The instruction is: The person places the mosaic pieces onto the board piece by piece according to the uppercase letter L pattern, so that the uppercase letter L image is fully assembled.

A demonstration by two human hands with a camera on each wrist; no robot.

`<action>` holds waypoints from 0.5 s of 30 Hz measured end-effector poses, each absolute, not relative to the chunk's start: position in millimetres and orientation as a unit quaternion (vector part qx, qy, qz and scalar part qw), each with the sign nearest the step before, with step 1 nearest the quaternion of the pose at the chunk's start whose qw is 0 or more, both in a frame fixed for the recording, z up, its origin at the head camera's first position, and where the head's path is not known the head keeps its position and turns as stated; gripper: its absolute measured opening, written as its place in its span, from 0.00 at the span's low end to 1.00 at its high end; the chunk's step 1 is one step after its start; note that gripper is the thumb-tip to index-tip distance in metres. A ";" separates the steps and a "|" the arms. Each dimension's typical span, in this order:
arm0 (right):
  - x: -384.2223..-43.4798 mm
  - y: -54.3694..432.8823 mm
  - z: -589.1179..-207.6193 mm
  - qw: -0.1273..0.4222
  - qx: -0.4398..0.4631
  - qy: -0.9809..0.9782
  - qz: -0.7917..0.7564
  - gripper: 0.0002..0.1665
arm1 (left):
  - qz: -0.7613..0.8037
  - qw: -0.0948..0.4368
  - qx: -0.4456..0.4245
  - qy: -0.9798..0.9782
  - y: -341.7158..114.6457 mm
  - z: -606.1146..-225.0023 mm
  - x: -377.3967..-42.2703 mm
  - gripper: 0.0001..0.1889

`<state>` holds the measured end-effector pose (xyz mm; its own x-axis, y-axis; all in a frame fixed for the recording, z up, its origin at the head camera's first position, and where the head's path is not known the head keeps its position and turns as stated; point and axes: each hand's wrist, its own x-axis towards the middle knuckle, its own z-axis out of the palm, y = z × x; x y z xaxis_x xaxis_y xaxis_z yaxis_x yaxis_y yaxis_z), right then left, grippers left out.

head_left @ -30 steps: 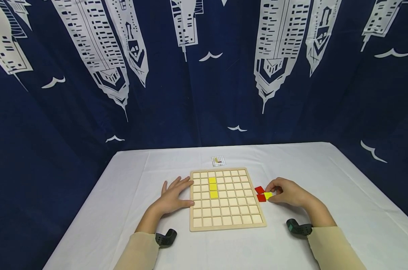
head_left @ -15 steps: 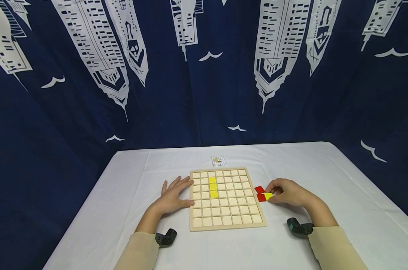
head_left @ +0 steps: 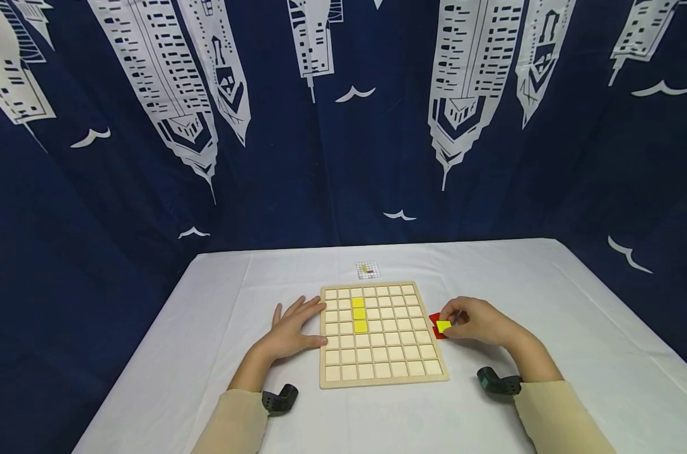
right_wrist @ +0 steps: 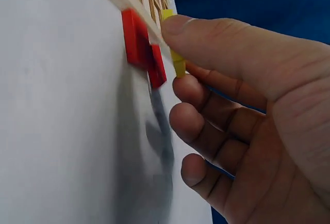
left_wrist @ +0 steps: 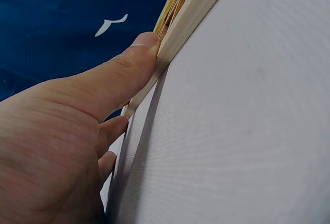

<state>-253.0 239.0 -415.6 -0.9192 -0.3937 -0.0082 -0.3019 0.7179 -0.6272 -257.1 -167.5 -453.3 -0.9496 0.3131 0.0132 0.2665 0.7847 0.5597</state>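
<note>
My right hand [head_left: 479, 320] pinches a yellow square tile [head_left: 443, 326] between thumb and fingers; in the right wrist view the tile [right_wrist: 178, 64] is lifted off the cloth. Just below and left of it lie two red tiles [head_left: 439, 334] by the right edge of the wooden grid board [head_left: 384, 382]. Three yellow tiles [head_left: 359, 314] sit in a column in the board's cells, left of its middle. My left hand [head_left: 289, 334] rests against the board's left edge with its fingers spread, and its thumb [left_wrist: 139, 53] touches the wooden rim in the left wrist view.
A small printed card [head_left: 368, 270] with a coloured grid pattern lies behind the board. White cloth [head_left: 252, 277] covers the table, and a dark blue curtain [head_left: 332, 157] hangs behind it. Each wrist wears a black camera band.
The right hand has picked the yellow tile up from beside the red ones and shifted it slightly left, over them. The left hand and the board have stayed still.
</note>
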 end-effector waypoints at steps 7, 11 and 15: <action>-249.9 222.1 -406.2 0.066 -0.209 0.912 -0.346 0.14 | 0.291 0.039 0.156 0.943 -166.3 -453.8 -258.2 0.42; -248.6 208.9 -402.2 0.054 -0.220 0.911 -0.345 0.14 | 0.289 0.037 0.153 0.944 -166.1 -454.0 -259.0 0.42; -247.4 197.3 -401.8 0.059 -0.232 0.900 -0.365 0.14 | 0.289 0.036 0.153 0.945 -166.4 -454.5 -259.3 0.42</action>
<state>-247.4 197.3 -401.8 -0.8853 -0.4607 0.0632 -0.3745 0.6257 -0.6843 -259.3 -166.4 -454.5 -0.9507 0.3094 0.0197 0.2676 0.7868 0.5561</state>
